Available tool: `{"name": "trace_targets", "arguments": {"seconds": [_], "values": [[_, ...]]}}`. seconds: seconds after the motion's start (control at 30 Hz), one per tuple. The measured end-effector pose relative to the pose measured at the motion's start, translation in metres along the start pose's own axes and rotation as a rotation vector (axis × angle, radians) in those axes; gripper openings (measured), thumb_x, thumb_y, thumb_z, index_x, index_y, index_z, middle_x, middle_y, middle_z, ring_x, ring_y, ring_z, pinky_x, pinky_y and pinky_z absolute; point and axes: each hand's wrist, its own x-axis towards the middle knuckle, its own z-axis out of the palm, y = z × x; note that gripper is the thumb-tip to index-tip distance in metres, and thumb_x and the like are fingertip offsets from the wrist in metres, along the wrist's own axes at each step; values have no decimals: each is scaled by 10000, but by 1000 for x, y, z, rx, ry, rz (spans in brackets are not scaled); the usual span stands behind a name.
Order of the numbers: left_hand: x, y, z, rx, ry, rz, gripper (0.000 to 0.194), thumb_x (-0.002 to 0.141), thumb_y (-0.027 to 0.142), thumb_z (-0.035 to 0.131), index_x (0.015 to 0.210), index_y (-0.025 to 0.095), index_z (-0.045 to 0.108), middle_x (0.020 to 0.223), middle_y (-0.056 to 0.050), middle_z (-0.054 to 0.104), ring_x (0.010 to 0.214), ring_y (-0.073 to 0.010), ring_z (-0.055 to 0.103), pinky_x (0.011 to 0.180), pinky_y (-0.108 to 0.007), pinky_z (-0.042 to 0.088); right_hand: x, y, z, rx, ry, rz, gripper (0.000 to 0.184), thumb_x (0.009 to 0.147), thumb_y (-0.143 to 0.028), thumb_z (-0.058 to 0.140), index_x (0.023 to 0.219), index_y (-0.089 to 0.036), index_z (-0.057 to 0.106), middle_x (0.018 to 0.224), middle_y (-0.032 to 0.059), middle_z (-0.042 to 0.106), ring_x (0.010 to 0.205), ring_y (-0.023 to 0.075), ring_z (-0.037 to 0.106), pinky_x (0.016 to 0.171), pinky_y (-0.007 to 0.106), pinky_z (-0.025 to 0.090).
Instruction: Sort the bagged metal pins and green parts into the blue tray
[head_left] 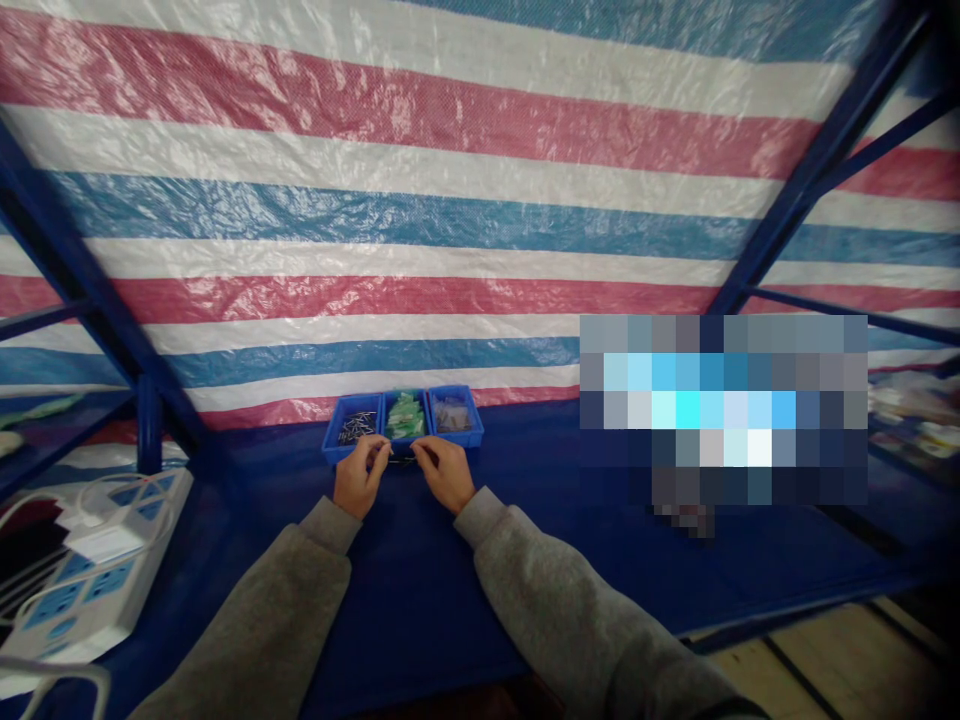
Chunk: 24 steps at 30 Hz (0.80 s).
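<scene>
While curled toward each other just above the blue table, drawn almost to a pinch at the fingers of left hand and right hand; too small to tell if gripping anything. Beyond the left fingers, dark slender pieces in a blue bin; beyond the gap between, green packets; beyond the right fingers, greyish pieces. Far left of the fingers, a white power strip.

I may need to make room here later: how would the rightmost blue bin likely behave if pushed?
The rightmost blue bin would probably slide rather than tip, as it looks low and sits flat on the table. Its straight walls suggest fairly stiff plastic. The greyish pieces inside look loose, so a shove might shift them.
</scene>
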Motion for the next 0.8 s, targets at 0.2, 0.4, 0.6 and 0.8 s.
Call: {"name": "trace_targets", "arguments": {"seconds": [0.2,0.4,0.6,0.8], "values": [[2,3,-2,108,-14,129,281,919,268,381,1099,186,580,990,-64,643,904,-164,614,838,-279,465,0,-2,-1,-2,15,14,227,896,-251,441,862,-177,653,787,39,669,694,147,597,669,239,442],[2,1,-2,85,-12,107,355,910,302,416,1231,193,518,890,-38,673,796,-143,632,777,-247,480,1,-2,-1,5,29,26,228,893,-252,443,866,-175,655,796,47,672,705,154,602,677,248,449],[2,5,-4,22,-79,42,373,918,313,382,1251,172,478,605,37,607,523,-93,544,599,-194,446,0,-7,-5,55,27,18,245,901,-258,431,954,-180,657,887,66,677,776,168,616,714,265,469],[0,5,-1,-59,-163,-15,382,906,326,391,1241,163,476,481,79,465,430,-85,452,497,-183,388,-3,-10,-5,103,-81,-53,222,882,-297,491,996,-194,652,810,43,657,698,142,591,673,245,461]]}}
